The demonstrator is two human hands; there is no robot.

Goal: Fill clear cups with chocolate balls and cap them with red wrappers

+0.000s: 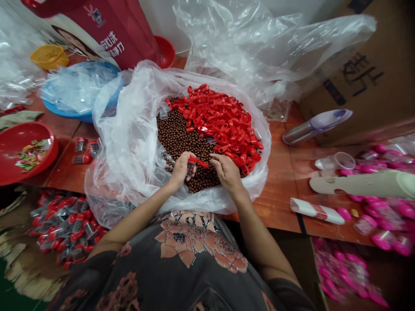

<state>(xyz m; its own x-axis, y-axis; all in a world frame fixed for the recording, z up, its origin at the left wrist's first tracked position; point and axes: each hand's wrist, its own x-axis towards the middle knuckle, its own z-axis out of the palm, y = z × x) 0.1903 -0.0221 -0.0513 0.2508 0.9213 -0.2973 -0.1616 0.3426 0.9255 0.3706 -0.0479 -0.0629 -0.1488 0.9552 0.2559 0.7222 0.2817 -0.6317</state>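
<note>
The left hand (181,170) grips a small clear bottle (191,168) with a red cap (198,162) over the brown beads (181,142); the half-curled right hand (227,171) is just beside it. Many loose red caps (220,121) remain in the plastic bag (129,147), while capped bottles (65,229) lie heaped below the table's (275,181) near left edge.

This looked like a cramped packing workshop working through goods in bulk. An orange-brown wooden workbench (275,194) was crowded with stock: a clear plastic sack (119,160) held loose brown beads (181,142) and a mass of red plastic caps (220,121), and small pink-capped bottles (385,216) lay heaped toward one end. More small red-capped bottles (65,229) sat in a pile below the bench. A printed cardboard carton (356,73) stood beside the bench, while a blue plastic basin (58,110) and loose clear plastic sheeting (259,43) added to the clutter.
</note>
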